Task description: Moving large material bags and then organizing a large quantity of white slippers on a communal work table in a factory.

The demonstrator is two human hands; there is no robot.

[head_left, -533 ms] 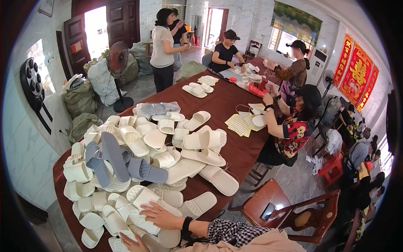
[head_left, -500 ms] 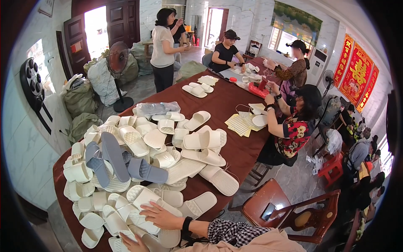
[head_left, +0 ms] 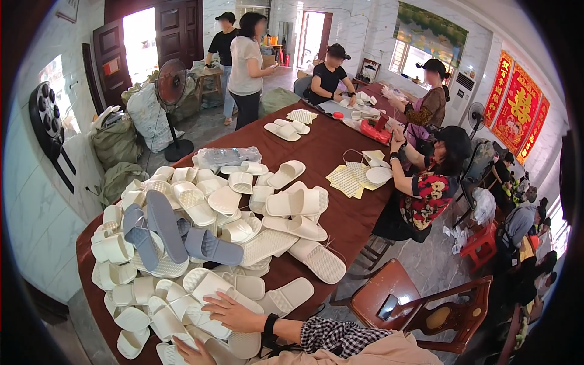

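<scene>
A heap of cream slippers covers the near left of the table. On a cream slipper at the front of the heap rests my right hand, fingers spread and open, a dark band round its wrist. My left hand lies lower down against the neighbouring slippers, its fingers stretched out; the frame's lower edge cuts off part of it. Neither hand lifts anything. Several grey-blue slippers, one a flat upright sole, lie on top of the heap beyond my hands.
The table has a brown-red cloth. A clear plastic bag tops the heap's far side. Yellowish sticker sheets lie near a co-worker in a floral shirt. A wooden chair bearing a phone stands at right; a fan stands at left.
My hands and the slippers stay put. At the back, a person in black has come out to the left from behind the person in white, who has turned. The floral-shirted co-worker's hands have shifted slightly.
</scene>
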